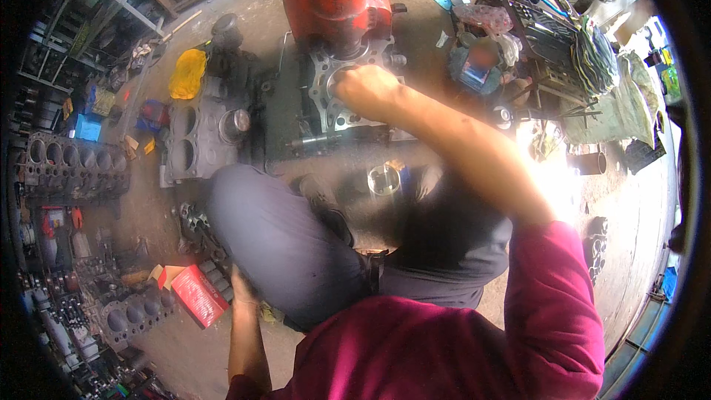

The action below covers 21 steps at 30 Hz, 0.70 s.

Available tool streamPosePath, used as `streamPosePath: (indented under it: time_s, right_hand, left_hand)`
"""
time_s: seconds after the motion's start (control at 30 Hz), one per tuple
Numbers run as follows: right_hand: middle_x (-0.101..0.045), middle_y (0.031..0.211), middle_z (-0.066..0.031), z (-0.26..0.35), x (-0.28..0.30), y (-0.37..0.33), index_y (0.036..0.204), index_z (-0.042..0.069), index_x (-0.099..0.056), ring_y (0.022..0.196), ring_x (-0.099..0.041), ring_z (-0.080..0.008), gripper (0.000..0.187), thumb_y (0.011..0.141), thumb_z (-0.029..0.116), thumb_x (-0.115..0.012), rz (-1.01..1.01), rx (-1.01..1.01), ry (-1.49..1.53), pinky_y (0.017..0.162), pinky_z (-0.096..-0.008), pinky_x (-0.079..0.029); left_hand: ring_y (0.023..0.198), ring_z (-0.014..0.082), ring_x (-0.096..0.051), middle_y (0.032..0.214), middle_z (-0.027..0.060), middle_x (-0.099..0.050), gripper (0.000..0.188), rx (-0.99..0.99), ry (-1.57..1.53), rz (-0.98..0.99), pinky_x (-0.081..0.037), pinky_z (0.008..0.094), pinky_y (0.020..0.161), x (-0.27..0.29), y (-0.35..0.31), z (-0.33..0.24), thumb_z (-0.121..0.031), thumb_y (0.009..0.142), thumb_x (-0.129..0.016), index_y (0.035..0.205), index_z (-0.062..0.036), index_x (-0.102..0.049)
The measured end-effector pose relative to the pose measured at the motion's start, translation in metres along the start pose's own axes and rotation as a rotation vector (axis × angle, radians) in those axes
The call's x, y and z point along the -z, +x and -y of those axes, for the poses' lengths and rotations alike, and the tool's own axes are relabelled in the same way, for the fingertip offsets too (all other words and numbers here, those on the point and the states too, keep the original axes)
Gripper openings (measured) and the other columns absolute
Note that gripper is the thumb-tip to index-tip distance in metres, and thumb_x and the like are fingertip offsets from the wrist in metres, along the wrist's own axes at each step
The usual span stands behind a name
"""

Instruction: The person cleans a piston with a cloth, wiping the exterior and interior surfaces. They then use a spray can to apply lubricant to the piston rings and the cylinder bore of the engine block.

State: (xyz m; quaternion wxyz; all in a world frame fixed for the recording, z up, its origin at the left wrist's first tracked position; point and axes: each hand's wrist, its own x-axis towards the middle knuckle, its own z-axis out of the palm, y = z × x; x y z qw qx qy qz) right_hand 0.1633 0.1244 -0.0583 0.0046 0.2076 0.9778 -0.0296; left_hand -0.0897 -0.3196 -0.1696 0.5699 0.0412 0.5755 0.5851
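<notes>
My right hand (368,93) is closed, fingers curled down over the bored top of a grey metal engine block (324,115). Whatever its fingers grip, if anything, is hidden beneath the hand. Right behind it, a large red machine (333,0) stands over the block, its lower end close to the bores. Low beside my left knee hangs my left hand (243,289), its fingers hidden by the leg. Nearest to it are a red cardboard box (200,296) and several grey cylindrical parts (216,275).
Another engine block (194,141) stands left of the machine, a yellow cloth (188,74) behind it. Further left is a long multi-bore block (74,157). A round metal ring (384,179) lies between my legs. At right stands a tool-laden rack (544,37).
</notes>
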Motion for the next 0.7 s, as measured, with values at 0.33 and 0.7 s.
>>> streamPosePath:
  time_s: [0.33,0.7]
  right_hand:
    - [-0.072,0.090,-0.0151,0.002,0.013,-0.006,0.094,0.004,-0.070,0.082,-0.075,-0.0315,0.014,0.081,0.008,-0.067,0.023,-0.092,0.111,0.072,-0.0441,-0.061]
    - [-0.068,0.118,-0.0223,0.006,0.063,-0.174,0.120,0.000,-0.068,0.112,-0.066,-0.0408,0.053,0.087,0.041,-0.077,-0.360,-0.525,0.576,0.099,-0.0486,-0.053]
  left_hand:
    - [0.143,0.0317,-0.043,0.158,0.0110,-0.046,0.083,-0.080,0.099,0.028,-0.034,0.0493,0.119,0.049,0.005,0.009,-0.064,0.098,-0.056,0.157,-0.0070,-0.041]
    - [0.140,0.0352,-0.046,0.157,0.0124,-0.046,0.081,-0.173,0.024,0.074,-0.034,0.0487,0.119,-0.041,0.044,-0.074,-0.064,0.101,-0.048,0.154,-0.0023,-0.043]
